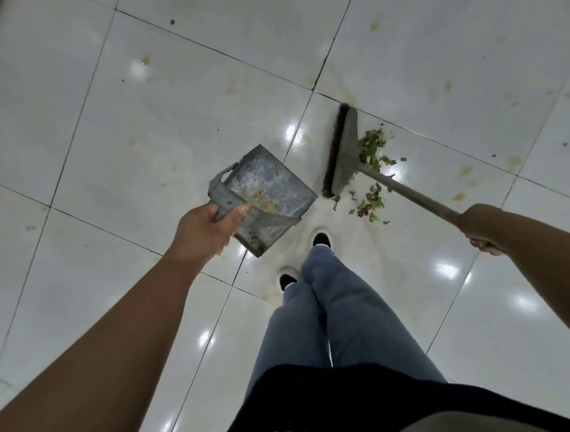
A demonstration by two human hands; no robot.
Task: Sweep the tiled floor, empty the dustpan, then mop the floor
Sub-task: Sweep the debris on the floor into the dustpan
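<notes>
Broom (341, 152): head stood on the floor near the middle of the tiled area, bristle side dark and facing left, grey back facing right; long handle ran down and right to the right hand.
Scraps (372, 163): green leafy bits, a few reddish, lay scattered on the floor just right of the broom head and under the handle, touching or close to the head's back side.
Right hand (478, 229): clenched round the broom handle, fingers wrapped under it, arm coming in from the frame's right edge.
Dustpan (267, 197): grey metal, held up off the floor and tilted, open edge toward the broom, just left of the broom head but apart from it; a patch of pale crumbs sat inside near the handle end.
Left hand (207, 229): grasped the dustpan's flat metal handle, thumb pressed on top, fingers curled beneath.
Floor (171, 122): glossy white tiles with dark grout lines, yellowish stains and small dark specks spread across several tiles; bright ceiling-light reflections showed on it.
Legs (319, 314): blue-grey trousers, dark shoes with pale soles, feet placed just below the dustpan and broom.
Top left corner: a dark blurred object, could not tell what.
</notes>
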